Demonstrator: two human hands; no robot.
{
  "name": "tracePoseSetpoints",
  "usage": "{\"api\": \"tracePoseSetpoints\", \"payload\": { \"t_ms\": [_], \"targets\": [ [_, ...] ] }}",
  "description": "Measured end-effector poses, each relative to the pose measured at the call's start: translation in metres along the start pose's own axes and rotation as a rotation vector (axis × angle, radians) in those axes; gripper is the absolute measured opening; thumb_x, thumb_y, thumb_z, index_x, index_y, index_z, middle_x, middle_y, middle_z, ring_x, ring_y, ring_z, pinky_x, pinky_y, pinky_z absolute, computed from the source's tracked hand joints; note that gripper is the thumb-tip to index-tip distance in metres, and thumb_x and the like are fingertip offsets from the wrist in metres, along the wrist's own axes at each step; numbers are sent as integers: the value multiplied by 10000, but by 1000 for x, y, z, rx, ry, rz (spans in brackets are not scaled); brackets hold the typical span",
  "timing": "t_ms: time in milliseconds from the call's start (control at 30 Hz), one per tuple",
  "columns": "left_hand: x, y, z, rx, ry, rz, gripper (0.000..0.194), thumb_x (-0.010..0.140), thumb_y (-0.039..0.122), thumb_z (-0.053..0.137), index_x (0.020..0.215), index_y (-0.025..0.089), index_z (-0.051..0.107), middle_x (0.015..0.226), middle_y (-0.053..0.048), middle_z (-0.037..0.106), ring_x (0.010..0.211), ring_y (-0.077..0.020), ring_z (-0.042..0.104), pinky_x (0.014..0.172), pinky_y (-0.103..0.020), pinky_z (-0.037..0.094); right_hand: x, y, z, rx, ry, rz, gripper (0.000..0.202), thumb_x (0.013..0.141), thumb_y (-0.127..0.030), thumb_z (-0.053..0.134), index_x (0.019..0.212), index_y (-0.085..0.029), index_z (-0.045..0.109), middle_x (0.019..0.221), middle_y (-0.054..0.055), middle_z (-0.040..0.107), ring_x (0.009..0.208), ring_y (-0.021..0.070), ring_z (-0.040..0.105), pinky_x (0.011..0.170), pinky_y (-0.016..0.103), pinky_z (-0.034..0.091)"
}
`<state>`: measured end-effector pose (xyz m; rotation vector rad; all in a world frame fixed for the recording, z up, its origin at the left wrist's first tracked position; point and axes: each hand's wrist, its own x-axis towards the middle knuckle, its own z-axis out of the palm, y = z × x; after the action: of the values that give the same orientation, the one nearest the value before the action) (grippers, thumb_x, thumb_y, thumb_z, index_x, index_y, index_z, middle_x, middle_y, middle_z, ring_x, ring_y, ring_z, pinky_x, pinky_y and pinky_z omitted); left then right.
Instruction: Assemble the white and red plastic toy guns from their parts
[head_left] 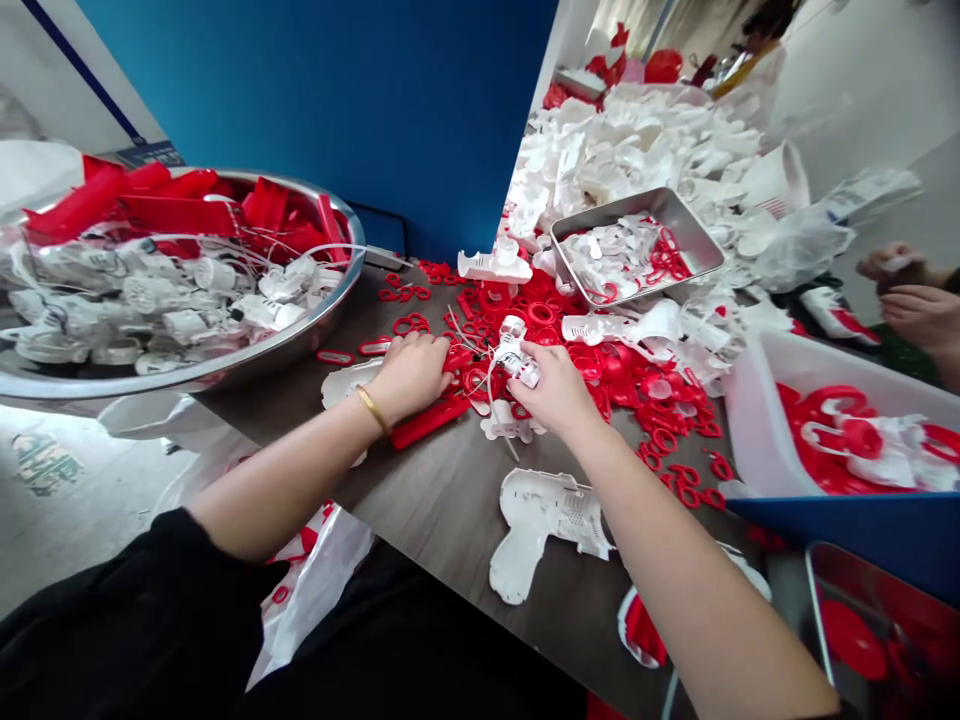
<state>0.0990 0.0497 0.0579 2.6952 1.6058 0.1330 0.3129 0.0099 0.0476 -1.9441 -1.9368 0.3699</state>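
Note:
My right hand (556,392) pinches a small white plastic assembly (513,358) with thin wires trailing from it, above the pile in the middle of the table. To its left, my left hand (411,378) has its fingers curled over a long red plastic shell (429,424); the hand hides part of this shell. Under my left wrist lies a white shell piece (346,382). Just below the assembly is another white piece (508,424). Nearer to me, a white gun-shaped housing half (536,515) lies flat on the dark table (427,520).
A large metal bowl (330,312) at left holds red shells and white wired assemblies. Red rings and parts (622,375) cover the table's middle. A metal tray (637,292) rests before a tall heap of white parts (675,140). At right stand a translucent bin (757,430) and another person's hands (919,300).

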Motion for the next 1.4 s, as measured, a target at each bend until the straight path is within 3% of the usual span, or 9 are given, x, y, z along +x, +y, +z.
{"api": "tracePoseSetpoints", "payload": {
  "t_ms": [133,267,367,500,633,800,1000,1233,1400],
  "targets": [
    [11,0,-2,-35,98,-15,300,898,297,487,1138,148,589,1124,-143,598,1046,-322,520,864,-470,437,-13,2,-9,239,139,29,487,710,-260,636,1180,-174,540,1170,121,566,1092,270,570,963,449,456],
    [-14,22,-8,-382,246,146,388,891,340,504,1224,141,513,1248,-139,536,1154,-296,474,973,-464,407,-28,-12,-23,657,43,77,527,730,-318,634,1192,-190,416,1080,101,638,905,230,650,770,405,551],
    [-32,39,-8,-788,77,212,407,898,336,493,1254,142,455,1202,-123,583,1083,-231,562,952,-402,458,-34,-27,-37,833,19,19,523,747,-305,621,1200,-228,372,1071,78,651,887,213,667,744,373,566],
    [-43,63,-14,-1071,-96,248,475,931,370,448,1345,150,370,1224,-121,603,1072,-208,606,951,-370,481,-45,-22,-57,698,151,-57,592,797,-309,590,1314,-238,311,1177,87,618,991,214,650,839,379,549],
    [-55,96,-18,-935,-231,370,646,902,344,505,1451,139,232,1448,-170,421,1317,-265,441,1077,-412,393,-75,19,-59,418,268,34,655,807,-324,600,1389,-220,319,1243,112,598,1064,243,622,912,422,506],
    [-77,120,1,-587,-285,302,650,893,352,523,1432,89,273,1240,-193,544,1095,-296,593,924,-440,493,-115,56,-37,281,124,172,579,783,-317,610,1323,-190,443,1163,117,652,998,260,647,860,444,511],
    [-86,115,10,-362,-81,234,183,897,254,468,1002,142,567,971,-92,602,904,-218,599,820,-356,506,-126,49,-28,225,15,201,589,807,-324,592,1354,-188,420,1250,145,619,1081,309,625,901,474,491],
    [-85,119,-13,-28,-328,224,246,836,358,495,788,156,626,780,-88,624,771,-243,612,670,-331,462,-134,42,-26,196,13,160,573,820,-307,563,1350,-139,425,1292,169,582,1121,321,601,901,471,495],
    [-80,123,-8,-6,-248,140,264,847,316,428,731,171,615,736,-62,642,683,-195,604,551,-267,362,-134,42,-27,282,66,146,554,807,-307,576,1327,-173,441,1213,136,628,1088,312,617,883,464,503]
  ]
}}
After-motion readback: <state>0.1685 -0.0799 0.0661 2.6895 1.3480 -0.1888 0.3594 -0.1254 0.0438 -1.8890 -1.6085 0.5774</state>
